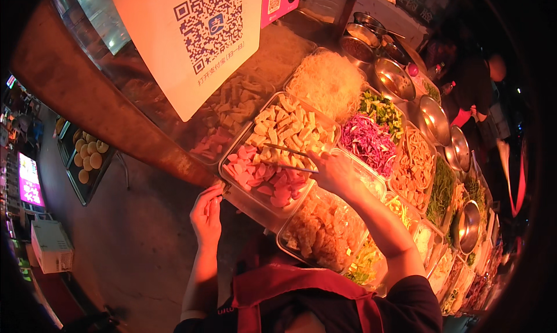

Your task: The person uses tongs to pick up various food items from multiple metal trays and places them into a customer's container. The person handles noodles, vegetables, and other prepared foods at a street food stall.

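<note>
My right hand (pixel 334 173) grips metal tongs (pixel 290 168) with two slim arms, which reach over a clear rectangular container (pixel 237 144). Inside it are pink sausage-like slices (pixel 285 186) on the near left and pale cut sticks of food (pixel 296 126) on the far side. The tongs' tips lie among the food; whether they pinch a piece is unclear. At the container's left corner, my left hand (pixel 206 215) has its fingertips together beside the lower end of a brown beam (pixel 143 137). A small brownish thing shows at those fingertips, too indistinct to name.
Thin noodles (pixel 326 85), shredded purple cabbage (pixel 367 142) and a tub of light-brown food pieces (pixel 324 226) surround the container. Steel bowls (pixel 394 79) line the far side. A sign with a printed code (pixel 217 41) hangs ahead. One person (pixel 472 87) stands at right.
</note>
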{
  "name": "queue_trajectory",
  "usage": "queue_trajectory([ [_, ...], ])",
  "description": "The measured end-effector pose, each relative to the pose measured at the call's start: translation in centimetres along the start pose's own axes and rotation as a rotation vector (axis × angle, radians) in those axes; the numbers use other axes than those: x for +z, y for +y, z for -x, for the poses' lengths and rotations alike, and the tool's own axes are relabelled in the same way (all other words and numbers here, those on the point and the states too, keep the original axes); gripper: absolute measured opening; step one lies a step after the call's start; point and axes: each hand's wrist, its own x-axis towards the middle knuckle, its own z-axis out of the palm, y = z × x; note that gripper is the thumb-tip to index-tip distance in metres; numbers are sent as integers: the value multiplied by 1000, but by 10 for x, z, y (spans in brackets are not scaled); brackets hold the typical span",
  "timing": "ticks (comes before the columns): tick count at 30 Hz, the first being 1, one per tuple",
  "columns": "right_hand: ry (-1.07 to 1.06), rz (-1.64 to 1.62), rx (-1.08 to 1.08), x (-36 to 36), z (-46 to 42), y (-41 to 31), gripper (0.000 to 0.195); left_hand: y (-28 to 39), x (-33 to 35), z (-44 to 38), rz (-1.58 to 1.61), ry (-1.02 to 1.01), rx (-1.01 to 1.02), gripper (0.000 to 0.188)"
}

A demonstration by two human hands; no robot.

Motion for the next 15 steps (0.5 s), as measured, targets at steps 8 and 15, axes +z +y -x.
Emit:
queue_trajectory([
  [8, 53, 26, 202, 8, -16, 56, 36, 6, 3, -13, 25, -23, 57, 19],
  [15, 50, 40, 277, -31, 25, 73, 54, -5, -12, 4, -26, 9, 17, 20],
])
